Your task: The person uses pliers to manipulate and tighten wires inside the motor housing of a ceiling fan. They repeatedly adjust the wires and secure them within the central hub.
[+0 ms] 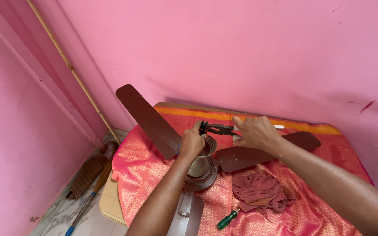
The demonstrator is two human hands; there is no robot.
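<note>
Pliers [217, 129] gripped in right hand [254, 132] fingers, left hand [192, 142] clasping fan hub [203, 161] (brown blades), rag [257, 190] nearby

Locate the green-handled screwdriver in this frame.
The green-handled screwdriver lies on the pink cloth near the bottom edge, just below the crumpled red rag, right of the nearest fan blade.

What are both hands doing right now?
Left hand: closed around the fan's cup.
Right hand: closed on the pliers.

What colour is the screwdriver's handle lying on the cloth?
Green, on the screwdriver near the crumpled rag; clearest in the head view.
</note>
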